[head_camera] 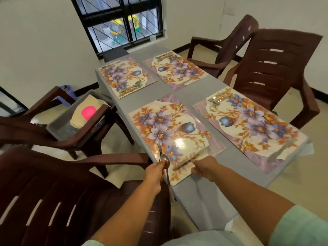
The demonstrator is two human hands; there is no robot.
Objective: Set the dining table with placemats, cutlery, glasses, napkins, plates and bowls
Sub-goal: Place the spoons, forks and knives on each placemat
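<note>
Head view: both forearms reach forward over the grey table (230,167). Left hand (155,172) curls round a silver metal spoon (164,161) and fork, bowl up, at the near floral placemat (170,137) edge. Right hand (204,168) pinches a blurred silver knife (184,161) on that mat. No readable writing.

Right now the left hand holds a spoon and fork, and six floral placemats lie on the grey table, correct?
Not six: the head view shows four floral placemats on the grey table. The left hand does hold a spoon and fork.
</note>
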